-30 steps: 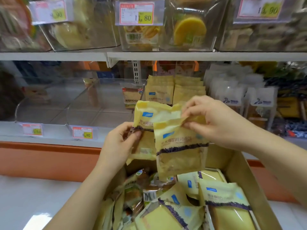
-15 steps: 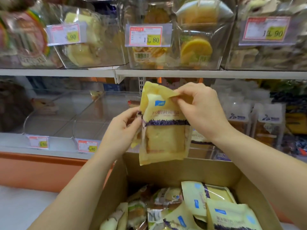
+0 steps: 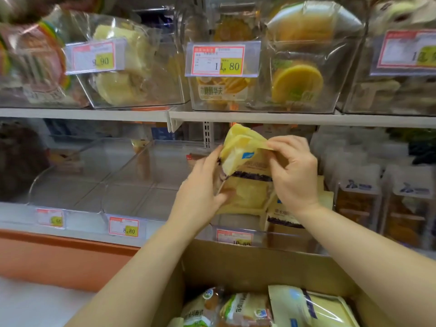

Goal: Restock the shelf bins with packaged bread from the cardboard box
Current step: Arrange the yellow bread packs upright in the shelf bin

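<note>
A yellow bread packet (image 3: 245, 175) with a dark purple band is held upright over the middle clear bin (image 3: 236, 234) on the lower shelf. My right hand (image 3: 292, 173) pinches its folded top edge. My left hand (image 3: 203, 192) grips its left side and lower corner. More yellow packets (image 3: 283, 215) of the same kind stand in that bin behind and to the right. The cardboard box (image 3: 236, 267) sits below my arms, holding more packaged bread (image 3: 306, 308), some with green labels (image 3: 245, 308).
Two clear bins (image 3: 132, 182) to the left on the lower shelf hold almost nothing. Bins of white-topped packets (image 3: 361, 185) stand on the right. The upper shelf (image 3: 259, 115) carries full bins with price tags (image 3: 218, 60). An orange base panel (image 3: 59, 256) runs below the shelf.
Both hands have lifted the yellow packet up out of the box and forward into the middle bin's opening. The view has moved closer to the shelf.
</note>
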A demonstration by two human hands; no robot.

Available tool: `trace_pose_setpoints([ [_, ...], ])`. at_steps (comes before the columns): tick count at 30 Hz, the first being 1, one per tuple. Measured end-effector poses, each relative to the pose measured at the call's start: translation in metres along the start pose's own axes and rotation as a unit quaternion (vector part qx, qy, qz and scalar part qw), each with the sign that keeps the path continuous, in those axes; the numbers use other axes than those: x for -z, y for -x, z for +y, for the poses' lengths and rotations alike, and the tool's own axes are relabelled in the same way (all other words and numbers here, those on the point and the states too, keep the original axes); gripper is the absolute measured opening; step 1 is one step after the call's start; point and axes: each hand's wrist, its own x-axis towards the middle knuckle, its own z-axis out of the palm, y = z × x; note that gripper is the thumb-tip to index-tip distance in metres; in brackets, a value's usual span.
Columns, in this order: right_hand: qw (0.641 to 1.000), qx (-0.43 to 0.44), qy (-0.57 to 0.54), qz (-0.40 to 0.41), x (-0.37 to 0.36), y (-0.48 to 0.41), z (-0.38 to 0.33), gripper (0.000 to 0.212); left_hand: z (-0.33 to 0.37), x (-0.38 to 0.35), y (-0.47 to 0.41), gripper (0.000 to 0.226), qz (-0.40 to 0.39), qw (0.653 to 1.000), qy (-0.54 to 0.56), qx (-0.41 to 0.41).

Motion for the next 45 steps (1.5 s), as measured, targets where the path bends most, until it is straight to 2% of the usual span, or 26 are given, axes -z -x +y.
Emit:
trace_pose_setpoints([
  [4,0.999,-0.011,0.020,-0.023,0.003,-0.003,0.016,0.019,-0.004,-0.020,-0.022,0.079,0.001,0.998,-0.052,0.017],
  [9,0.992,-0.016,0.067,-0.106,-0.004,-0.010,0.031,0.014,-0.017,-0.033,-0.040,0.071,-0.033,0.973,-0.218,0.067],
  [11,0.981,-0.018,0.078,-0.177,-0.010,-0.011,0.033,0.016,-0.024,-0.036,-0.042,0.066,-0.071,0.961,-0.244,0.109],
  [13,0.954,-0.028,0.110,-0.279,-0.017,-0.008,0.039,0.020,-0.030,-0.037,-0.042,0.060,-0.097,0.953,-0.249,0.144],
  [16,0.907,-0.045,0.159,-0.387,-0.025,0.000,0.045,0.024,-0.034,-0.036,-0.038,0.059,-0.088,0.957,-0.234,0.144],
  [20,0.902,-0.054,0.182,-0.388,-0.026,0.000,0.039,0.026,-0.037,-0.031,-0.027,0.058,-0.038,0.978,-0.142,0.148],
  [23,0.930,-0.025,0.188,-0.316,-0.017,0.003,0.016,0.026,-0.041,-0.023,-0.016,0.044,-0.021,0.988,-0.050,0.147],
  [25,0.937,-0.030,0.148,-0.316,-0.012,0.013,-0.007,0.026,-0.042,-0.019,-0.007,0.040,-0.029,0.989,-0.019,0.145],
  [26,0.924,-0.060,0.123,-0.356,-0.012,0.019,-0.016,0.028,-0.042,-0.017,-0.003,0.040,-0.036,0.989,-0.011,0.146],
  [27,0.895,-0.104,0.117,-0.417,-0.015,0.025,-0.022,0.032,-0.042,-0.017,0.000,0.041,-0.043,0.988,-0.005,0.148],
  [29,0.807,-0.178,0.152,-0.542,-0.024,0.035,-0.023,0.043,-0.042,-0.018,0.005,0.043,-0.045,0.987,-0.001,0.151],
  [31,0.743,-0.216,0.180,-0.607,-0.036,0.039,-0.016,0.051,-0.042,-0.018,0.009,0.044,-0.042,0.988,0.000,0.151],
  [34,0.708,-0.248,0.188,-0.634,-0.052,0.041,-0.004,0.056,-0.043,-0.017,0.012,0.043,-0.041,0.988,0.002,0.147],
  [37,0.713,-0.270,0.163,-0.626,-0.064,0.044,0.005,0.055,-0.045,-0.017,0.013,0.043,-0.040,0.989,0.004,0.140],
  [45,0.811,-0.284,0.096,-0.502,-0.058,0.055,0.021,0.035,-0.048,-0.019,0.015,0.043,-0.034,0.990,0.030,0.133],
])
